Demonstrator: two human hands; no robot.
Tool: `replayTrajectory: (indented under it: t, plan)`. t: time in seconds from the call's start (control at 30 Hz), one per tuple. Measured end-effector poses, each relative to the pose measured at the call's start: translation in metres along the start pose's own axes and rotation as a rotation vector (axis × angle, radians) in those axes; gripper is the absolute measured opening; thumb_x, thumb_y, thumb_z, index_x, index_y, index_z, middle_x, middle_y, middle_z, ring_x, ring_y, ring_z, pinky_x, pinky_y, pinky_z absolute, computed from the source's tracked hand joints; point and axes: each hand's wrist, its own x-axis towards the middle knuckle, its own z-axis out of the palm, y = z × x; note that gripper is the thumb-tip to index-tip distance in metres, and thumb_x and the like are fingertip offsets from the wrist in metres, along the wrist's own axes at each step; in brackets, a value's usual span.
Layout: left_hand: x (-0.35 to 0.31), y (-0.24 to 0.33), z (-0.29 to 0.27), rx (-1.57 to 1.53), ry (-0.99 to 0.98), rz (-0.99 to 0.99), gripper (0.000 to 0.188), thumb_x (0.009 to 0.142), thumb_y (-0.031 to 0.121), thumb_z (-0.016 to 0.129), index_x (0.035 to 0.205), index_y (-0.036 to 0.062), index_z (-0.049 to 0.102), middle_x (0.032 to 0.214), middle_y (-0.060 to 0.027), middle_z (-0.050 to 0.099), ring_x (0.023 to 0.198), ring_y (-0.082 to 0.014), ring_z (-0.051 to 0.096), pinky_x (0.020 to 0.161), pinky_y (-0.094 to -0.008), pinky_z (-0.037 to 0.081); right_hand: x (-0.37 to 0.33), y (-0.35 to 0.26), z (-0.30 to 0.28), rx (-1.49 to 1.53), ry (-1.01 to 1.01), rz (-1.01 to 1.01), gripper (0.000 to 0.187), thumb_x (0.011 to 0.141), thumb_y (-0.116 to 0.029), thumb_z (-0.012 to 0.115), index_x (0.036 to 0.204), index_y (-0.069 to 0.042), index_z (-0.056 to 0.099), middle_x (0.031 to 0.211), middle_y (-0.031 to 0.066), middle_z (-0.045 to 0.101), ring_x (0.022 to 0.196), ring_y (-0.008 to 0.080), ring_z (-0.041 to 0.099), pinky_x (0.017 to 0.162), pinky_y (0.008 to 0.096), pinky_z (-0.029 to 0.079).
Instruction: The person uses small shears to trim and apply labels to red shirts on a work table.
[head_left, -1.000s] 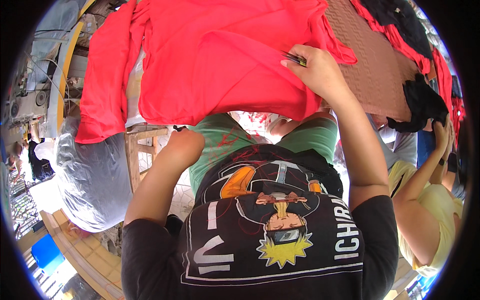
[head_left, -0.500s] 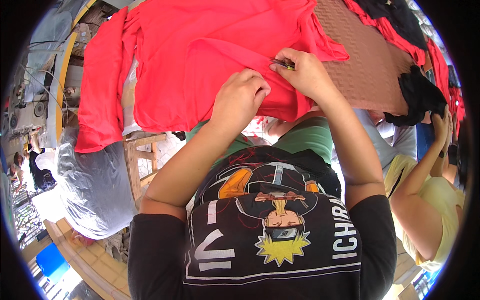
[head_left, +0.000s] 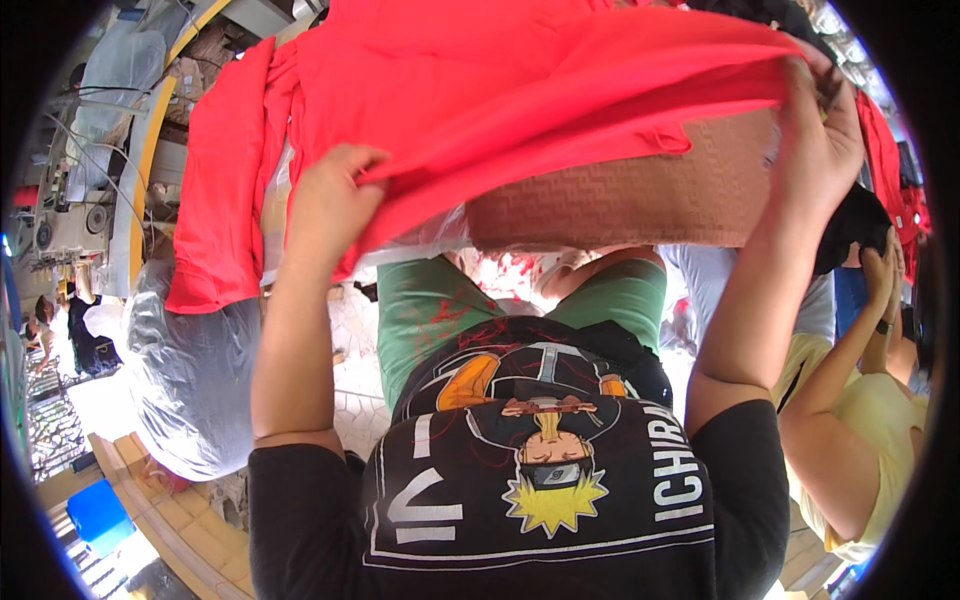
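Observation:
A red long-sleeved garment (head_left: pixel 500 110) is pulled taut and partly lifted between my two hands above the work table. My left hand (head_left: pixel 335 200) pinches its near edge on the left, thumb and fingers closed on the cloth. Far out to the right, my right hand (head_left: pixel 820 140) is closed on the garment's other end. Whether a small tool is still in that hand is hidden by the fingers. More red cloth (head_left: pixel 225 180) hangs over the table's left edge.
A brown textured cloth (head_left: pixel 620 190) covers the table's right part. Left of me stands a large clear plastic bag (head_left: pixel 190 390). A person in yellow (head_left: pixel 860 440) sits at my right, hands by a black garment (head_left: pixel 855 225). A blue container (head_left: pixel 100 515) is at lower left.
My hands have spread far apart, left hand leftward, right hand up and right, stretching and raising the red cloth. More brown cloth shows. The small dark tool in my right hand is no longer distinct.

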Motion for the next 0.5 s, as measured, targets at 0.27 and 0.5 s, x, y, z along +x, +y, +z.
replayTrajectory:
  t: [0.27, 0.5]
  plan:
    - [0.072, 0.132, -0.049, -1.201, -0.223, 0.347, 0.047, 0.093, 0.018, 0.06, 0.133, 0.0004, 0.045, 0.132, -0.0141, 0.052, 0.119, -0.0209, 0.051, 0.1, -0.0323, 0.043, 0.035, 0.088, -0.137, -0.98, -0.044, 0.116, 0.025, 0.088, -0.021, 0.067, 0.107, -0.004, 0.068, 0.094, 0.0048, 0.07, 0.083, 0.0123, 0.063, 0.078, 0.0262, 0.048]
    - [0.055, 0.096, -0.016, -0.854, -0.024, 0.288, 0.031, 0.087, 0.013, 0.065, 0.116, 0.0055, 0.062, 0.112, -0.0032, 0.065, 0.102, -0.0132, 0.06, 0.09, -0.0291, 0.046, 0.011, 0.08, -0.1, -0.7, -0.303, 0.185, 0.024, 0.088, -0.017, 0.063, 0.111, -0.009, 0.066, 0.105, 0.0078, 0.07, 0.101, 0.0147, 0.064, 0.088, 0.0285, 0.047]
